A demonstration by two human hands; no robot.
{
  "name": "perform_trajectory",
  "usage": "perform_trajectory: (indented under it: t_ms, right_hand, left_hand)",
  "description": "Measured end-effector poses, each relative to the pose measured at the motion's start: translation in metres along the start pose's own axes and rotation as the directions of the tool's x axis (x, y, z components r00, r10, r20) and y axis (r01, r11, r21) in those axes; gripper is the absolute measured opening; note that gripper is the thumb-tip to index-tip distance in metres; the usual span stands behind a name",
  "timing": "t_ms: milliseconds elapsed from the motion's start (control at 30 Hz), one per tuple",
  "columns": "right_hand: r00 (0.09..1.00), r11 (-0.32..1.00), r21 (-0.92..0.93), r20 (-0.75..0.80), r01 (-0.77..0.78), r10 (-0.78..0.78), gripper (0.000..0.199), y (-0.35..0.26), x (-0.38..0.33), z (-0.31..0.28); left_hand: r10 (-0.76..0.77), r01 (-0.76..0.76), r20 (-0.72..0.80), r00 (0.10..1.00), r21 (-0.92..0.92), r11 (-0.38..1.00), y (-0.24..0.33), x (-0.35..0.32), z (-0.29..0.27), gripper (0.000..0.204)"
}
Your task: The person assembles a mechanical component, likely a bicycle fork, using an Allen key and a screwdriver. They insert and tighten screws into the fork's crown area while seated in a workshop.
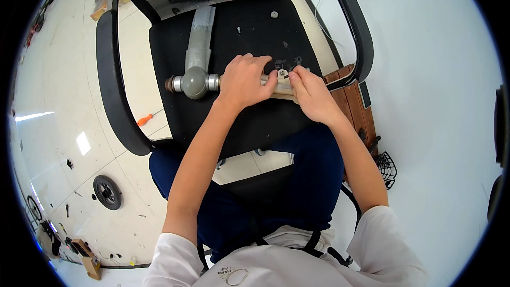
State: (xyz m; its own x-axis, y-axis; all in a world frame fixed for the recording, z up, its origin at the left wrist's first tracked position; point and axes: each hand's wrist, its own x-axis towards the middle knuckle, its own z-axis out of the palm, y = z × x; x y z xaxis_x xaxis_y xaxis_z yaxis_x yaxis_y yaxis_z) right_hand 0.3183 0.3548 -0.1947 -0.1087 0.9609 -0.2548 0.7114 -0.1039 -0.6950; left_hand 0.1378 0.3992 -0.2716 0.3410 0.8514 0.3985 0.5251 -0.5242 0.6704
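A grey metal assembly lies across the black chair seat. It has a rounded hub, a flat arm reaching away from me, and a tube that runs right into a pale bracket. My left hand is closed over the tube between hub and bracket, thumb pointing toward the bracket. My right hand pinches at the bracket's far side, beside a round fastener. A small dark piece shows at the right fingertips; its kind is too small to tell.
On the seat's far half lie a small bolt and a pale round ring. Armrests flank the seat. An orange-handled screwdriver and a black wheel lie on the floor at left. Wooden slats and a wire basket are at right.
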Motion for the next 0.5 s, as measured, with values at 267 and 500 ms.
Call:
perform_trajectory:
  t_ms: [267, 500]
  right_hand:
    - [0.98, 0.953, -0.286, -0.193, -0.101, 0.046, 0.028, -0.032, 0.006, 0.091]
    - [0.991, 0.835, -0.536, -0.104, -0.124, 0.08, 0.03, -0.081, 0.014, 0.154]
  left_hand:
    - [0.123, -0.122, -0.126, 0.984, 0.018, 0.992, -0.049, -0.056, -0.03, 0.023]
    - [0.129, -0.118, -0.133, 0.983, 0.086, 0.989, -0.096, -0.1, -0.052, 0.028]
